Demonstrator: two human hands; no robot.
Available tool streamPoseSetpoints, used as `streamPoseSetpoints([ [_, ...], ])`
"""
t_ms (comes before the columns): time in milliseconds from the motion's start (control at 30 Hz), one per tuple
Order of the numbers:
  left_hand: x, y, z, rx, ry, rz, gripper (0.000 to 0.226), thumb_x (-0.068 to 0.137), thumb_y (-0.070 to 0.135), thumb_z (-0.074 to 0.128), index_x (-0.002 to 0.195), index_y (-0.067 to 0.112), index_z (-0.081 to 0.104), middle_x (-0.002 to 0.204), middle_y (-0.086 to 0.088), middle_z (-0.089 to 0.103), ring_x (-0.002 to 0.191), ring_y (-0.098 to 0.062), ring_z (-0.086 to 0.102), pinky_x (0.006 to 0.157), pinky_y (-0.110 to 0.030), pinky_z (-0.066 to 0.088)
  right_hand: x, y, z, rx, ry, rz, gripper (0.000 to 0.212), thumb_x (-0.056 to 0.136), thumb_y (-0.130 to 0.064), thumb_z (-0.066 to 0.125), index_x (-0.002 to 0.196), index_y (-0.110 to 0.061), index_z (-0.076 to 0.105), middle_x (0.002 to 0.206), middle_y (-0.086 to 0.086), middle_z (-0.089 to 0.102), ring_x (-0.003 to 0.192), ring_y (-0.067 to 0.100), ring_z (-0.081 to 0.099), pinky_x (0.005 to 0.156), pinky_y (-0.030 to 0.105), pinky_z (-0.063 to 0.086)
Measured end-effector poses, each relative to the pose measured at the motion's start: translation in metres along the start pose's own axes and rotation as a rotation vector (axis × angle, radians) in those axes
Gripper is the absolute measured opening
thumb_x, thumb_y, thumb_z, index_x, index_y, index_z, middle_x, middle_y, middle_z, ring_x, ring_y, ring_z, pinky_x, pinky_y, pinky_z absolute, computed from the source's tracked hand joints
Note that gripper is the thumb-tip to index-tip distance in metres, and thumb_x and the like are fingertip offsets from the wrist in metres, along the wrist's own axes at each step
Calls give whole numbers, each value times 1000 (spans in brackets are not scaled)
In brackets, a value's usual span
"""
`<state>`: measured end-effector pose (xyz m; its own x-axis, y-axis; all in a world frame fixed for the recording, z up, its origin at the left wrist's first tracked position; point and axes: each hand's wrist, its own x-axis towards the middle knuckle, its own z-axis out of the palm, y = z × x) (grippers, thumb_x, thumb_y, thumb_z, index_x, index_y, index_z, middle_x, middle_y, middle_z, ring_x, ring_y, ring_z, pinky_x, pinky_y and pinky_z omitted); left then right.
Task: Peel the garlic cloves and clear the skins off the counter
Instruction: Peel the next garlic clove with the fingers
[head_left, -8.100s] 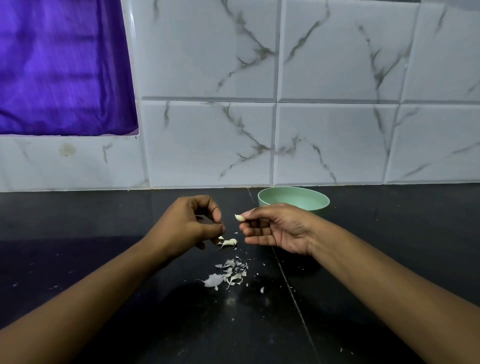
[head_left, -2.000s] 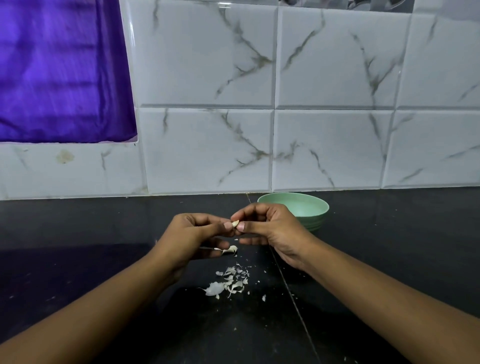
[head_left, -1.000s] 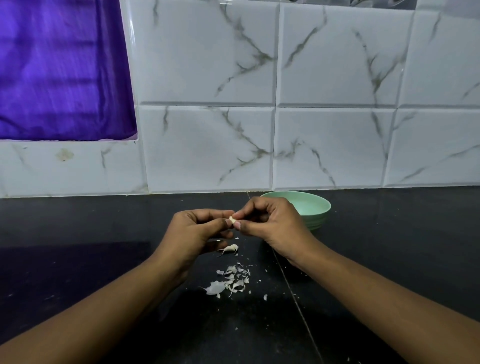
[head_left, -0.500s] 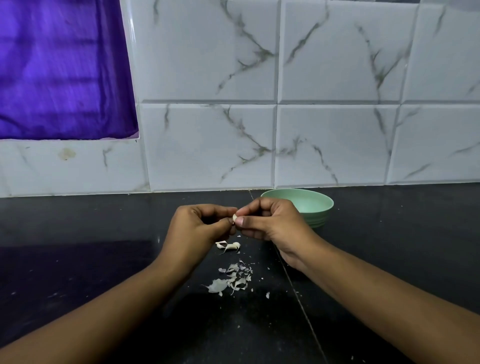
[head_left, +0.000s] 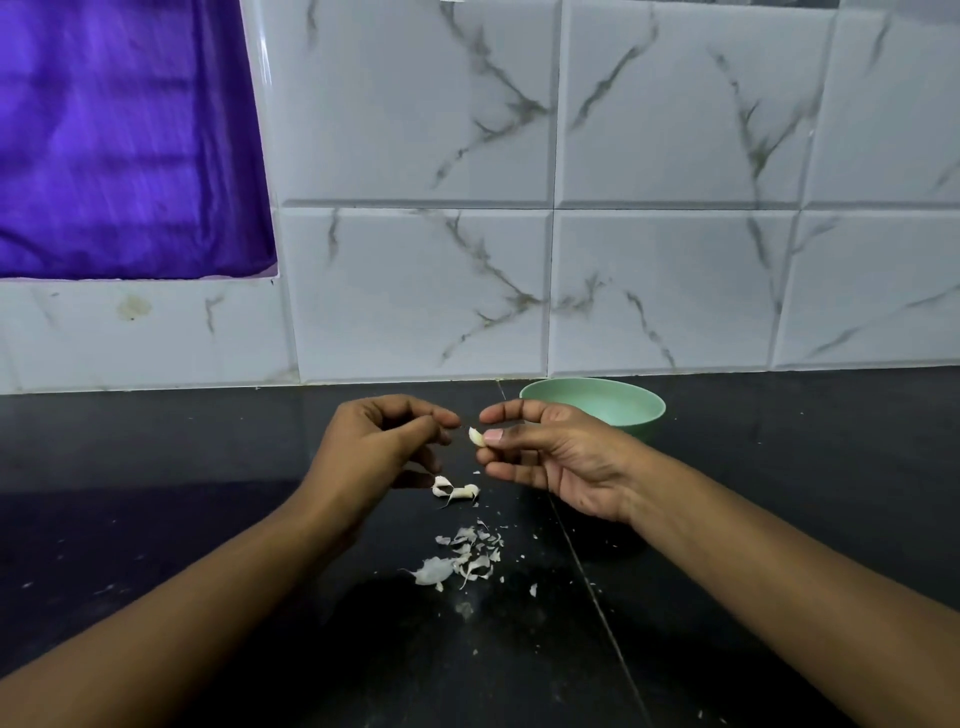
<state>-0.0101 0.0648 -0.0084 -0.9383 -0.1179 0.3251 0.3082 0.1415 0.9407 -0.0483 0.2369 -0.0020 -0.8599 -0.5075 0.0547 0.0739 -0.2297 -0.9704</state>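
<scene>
My right hand pinches a small pale garlic clove between thumb and fingers, above the black counter. My left hand hovers just left of the clove, a small gap apart. Its thumb and fingertips are pressed together, with nothing visible between them. Below the hands, an unpeeled clove with a curled skin lies on the counter. Nearer to me sits a loose pile of several papery garlic skins, with small flecks scattered around it.
A light green bowl stands on the counter behind my right hand, close to the white marbled tile wall. A purple cloth hangs at the upper left. A seam in the counter runs toward me right of the skins.
My hands were joined on the clove half a second ago. They have drawn apart, the left moving left, and the clove stays in my right hand.
</scene>
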Motion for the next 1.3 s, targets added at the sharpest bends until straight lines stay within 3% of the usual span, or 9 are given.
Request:
streamPoseSetpoints([
  [200,1,6,-14,263,-345,-122,16,90,6,60,100,15,69,74,-6,73,56,-13,64,53,-24,48,-1,-4,-5,-89,-23,69,17,86,10,56,93,-6,57,71,8,66,59,13,68,58,22,58],
  [467,0,13,-19,371,-326,27,26,73,8,78,95,18,70,78,-1,74,61,-9,65,50,-21,44,-1,-6,-6,-128,-56,74,17,86,9,56,93,-6,57,73,7,65,61,13,68,61,23,58],
  [633,1,11,-19,420,-461,-24,30,83,-6,64,100,18,68,86,0,76,69,-9,68,54,-21,48,0,-6,-8,-153,-59,71,16,86,9,57,91,-7,59,76,6,67,62,13,68,61,24,58],
  [733,2,12,-21,439,-440,-40,25,81,-3,67,97,17,69,81,-2,76,68,-8,68,56,-21,47,0,-7,-9,-156,-55,56,16,85,8,57,90,-7,59,74,4,68,63,12,68,62,24,58],
  [967,-1,12,-16,482,-315,148,19,64,22,85,70,11,70,53,-2,65,50,-12,56,50,-22,48,-1,-7,-9,-176,-63,58,16,86,7,57,89,-8,59,71,2,68,62,11,68,62,24,58],
  [1067,1,6,-14,441,-229,145,13,74,23,78,72,12,70,61,-4,68,53,-13,61,53,-25,51,-1,-8,-9,-157,-77,52,15,86,8,56,89,-7,60,70,1,68,63,11,68,63,24,58],
  [1133,1,3,-14,389,-222,139,5,82,17,72,87,18,72,76,-3,72,61,-13,68,56,-28,54,-2,-9,-9,-137,-88,55,15,86,8,56,89,-6,60,71,2,68,63,11,68,63,23,59],
  [1200,1,0,-13,355,-240,173,23,84,11,69,101,26,70,89,1,73,70,-15,71,57,-26,54,-2,-9,-9,-105,-106,66,14,86,8,55,89,-5,60,72,4,68,64,11,68,65,23,59],
  [1300,-3,0,-8,258,-232,204,18,77,17,73,92,27,75,80,-5,74,68,-16,71,53,-23,52,-3,-10,-8,-51,-122,84,15,87,8,53,88,-5,59,72,6,67,65,12,68,65,24,59],
])
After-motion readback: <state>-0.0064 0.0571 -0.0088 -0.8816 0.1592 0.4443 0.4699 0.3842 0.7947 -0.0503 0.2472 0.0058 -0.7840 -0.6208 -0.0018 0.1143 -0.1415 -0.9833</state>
